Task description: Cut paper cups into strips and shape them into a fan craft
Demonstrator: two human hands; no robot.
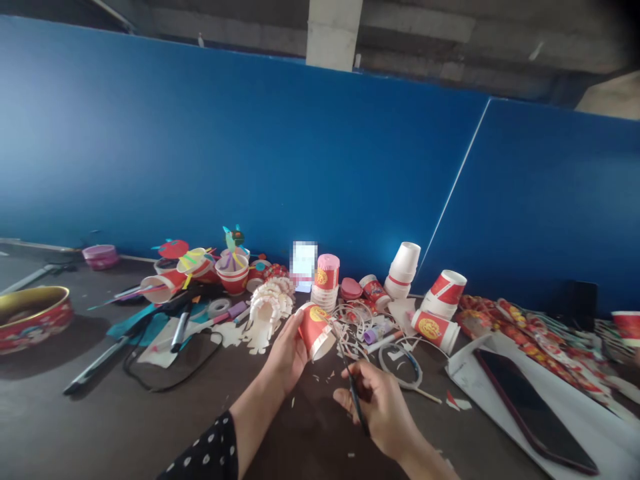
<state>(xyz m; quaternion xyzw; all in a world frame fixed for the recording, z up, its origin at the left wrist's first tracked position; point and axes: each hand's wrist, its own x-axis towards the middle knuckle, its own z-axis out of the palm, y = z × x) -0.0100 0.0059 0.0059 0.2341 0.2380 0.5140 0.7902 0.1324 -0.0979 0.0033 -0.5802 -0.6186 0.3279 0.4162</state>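
- Left hand [287,353]: grip pressed around a red paper cup [316,331], held tilted over the surface [100,427].
- Right hand [377,413]: grip pinching black scissors [356,400], tips near the cup's rim.
- Paper strips [357,327] lie just beyond the cup.

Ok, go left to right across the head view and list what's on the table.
Red and gold round tin → black marker → fringed white paper cup → left hand holding a red paper cup → right hand holding scissors → stacked white cups → red cup on its side → black smartphone
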